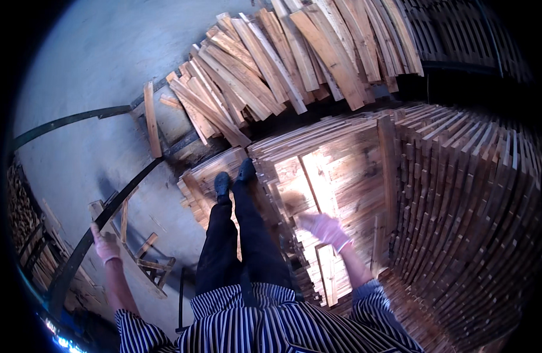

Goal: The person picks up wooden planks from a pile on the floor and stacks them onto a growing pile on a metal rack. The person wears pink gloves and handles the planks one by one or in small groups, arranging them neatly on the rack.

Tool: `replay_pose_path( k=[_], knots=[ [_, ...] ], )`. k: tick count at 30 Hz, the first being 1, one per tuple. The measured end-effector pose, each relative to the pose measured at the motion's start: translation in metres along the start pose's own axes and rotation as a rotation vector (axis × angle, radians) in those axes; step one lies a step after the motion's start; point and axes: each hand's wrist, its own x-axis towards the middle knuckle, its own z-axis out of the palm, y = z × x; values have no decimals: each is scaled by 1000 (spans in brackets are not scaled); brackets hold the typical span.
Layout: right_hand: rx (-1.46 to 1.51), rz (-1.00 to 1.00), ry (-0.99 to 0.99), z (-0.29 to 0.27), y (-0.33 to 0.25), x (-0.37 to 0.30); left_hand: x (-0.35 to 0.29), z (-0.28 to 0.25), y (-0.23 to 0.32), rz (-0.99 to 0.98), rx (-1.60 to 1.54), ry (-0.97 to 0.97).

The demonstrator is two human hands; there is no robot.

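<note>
Wood plank stacks [341, 170], concrete floor [94, 76], rails [71, 120]

Stacked boards [341, 170] and loose planks [282, 59] — bare, unfinished wood, rough-sawn and matt. Floor [94, 65] — smooth grey concrete, dull. Both hands, left hand [108, 247] and right hand [325, 228], wear pale cloth gloves. Shirt [265, 323] — striped woven cloth.
</note>
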Motion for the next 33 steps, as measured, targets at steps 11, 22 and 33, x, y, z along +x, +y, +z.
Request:
replay_pose_path(
  k=[11, 22, 33],
  knots=[
    [-795, -158, 1224, -254, 24, 148, -269, 466, -103, 710, 318, -1013],
    [-564, 16, 692, -232, 54, 162, -311, 508, -121, 628, 320, -1215],
    [-769, -187, 872, -275, 56, 157, -350, 578, -61, 612, 1320, -1437]
  ],
)
